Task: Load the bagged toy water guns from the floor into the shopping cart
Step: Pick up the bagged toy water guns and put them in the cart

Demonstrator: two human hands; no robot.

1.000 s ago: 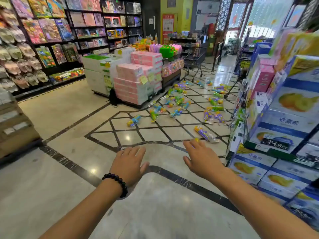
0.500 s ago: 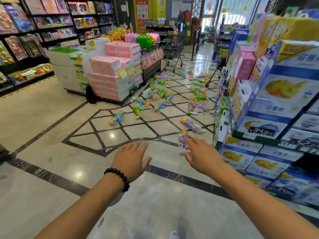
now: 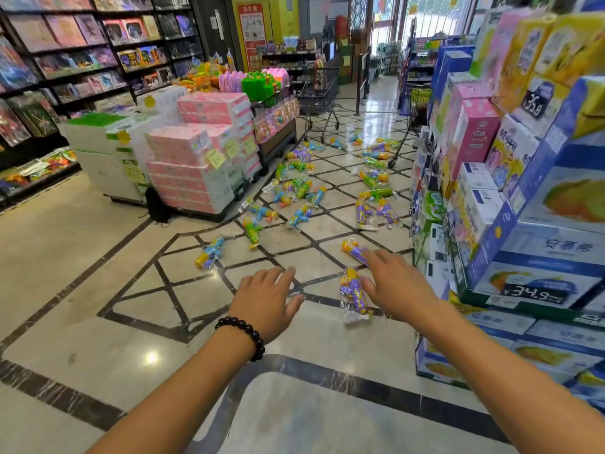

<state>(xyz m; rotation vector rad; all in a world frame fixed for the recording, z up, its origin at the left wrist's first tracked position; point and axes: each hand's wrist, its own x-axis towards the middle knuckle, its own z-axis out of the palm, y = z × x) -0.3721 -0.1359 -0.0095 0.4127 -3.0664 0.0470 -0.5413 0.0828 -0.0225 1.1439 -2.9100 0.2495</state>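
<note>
Fingers spread and empty, your right hand (image 3: pixel 397 288) and left hand (image 3: pixel 266 301) reach toward the nearest bagged purple water gun (image 3: pixel 353 296), beside your right hand, ready to grasp.

In front of my hands the floor (image 3: pixel 98 263) is open on the left side. On my right the shelf of boxes (image 3: pixel 523 224) stands close, and bagged water guns (image 3: pixel 355 294) lie scattered ahead. The stacked pink cartons (image 3: pixel 196 165) block the left far side.
</note>
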